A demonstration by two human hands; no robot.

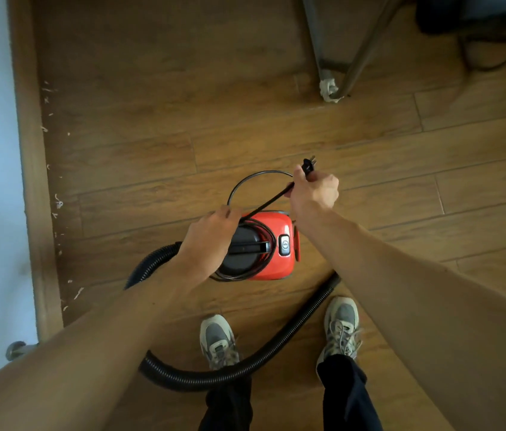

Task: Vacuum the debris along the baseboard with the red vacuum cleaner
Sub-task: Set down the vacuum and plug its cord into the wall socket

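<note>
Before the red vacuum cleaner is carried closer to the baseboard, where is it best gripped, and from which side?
Probably the black bar handle across the round black lid of the red vacuum cleaner. Come straight down from above: the bar faces up and looks raised enough for fingers to hook under. First clear the black power cord coiled around the lid.

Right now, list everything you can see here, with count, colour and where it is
Vacuum cleaner: one, red and black, floor centre.
Power cord: one, black, partly coiled on the vacuum cleaner.
Plug: one, black, unplugged.
Hose: one, black, looping past the shoes.
Debris: many white bits along the baseboard.
Metal legs: grey, top right.
Shoes: two, grey.
Left hand: on the cord.
Right hand: gripping the plug end.
</note>
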